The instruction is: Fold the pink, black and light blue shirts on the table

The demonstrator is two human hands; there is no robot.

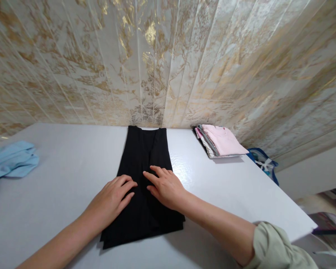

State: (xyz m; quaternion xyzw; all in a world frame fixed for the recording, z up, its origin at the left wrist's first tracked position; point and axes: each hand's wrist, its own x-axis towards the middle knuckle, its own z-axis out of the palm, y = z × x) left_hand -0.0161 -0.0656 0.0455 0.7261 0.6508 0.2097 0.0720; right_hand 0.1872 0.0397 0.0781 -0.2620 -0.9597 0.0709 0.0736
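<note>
A black garment [148,149], perhaps a skirt or folded trousers, lies flat on the white table with its narrower end toward the wall. My left hand [114,196] rests on its left side, fingers apart and slightly bent. On the right half of the cloth lies my right hand [165,185], its fingers spread over the fabric. Neither hand grips anything. The lower hem shows layered edges close to me.
To the right at the back sits a stack of folded clothes [221,140] with a pink one on top. A crumpled light blue cloth [14,158] lies at the left. Beyond the table [72,160] hangs a gold-patterned curtain [145,63]. A blue-edged bag [264,162] is past the right edge.
</note>
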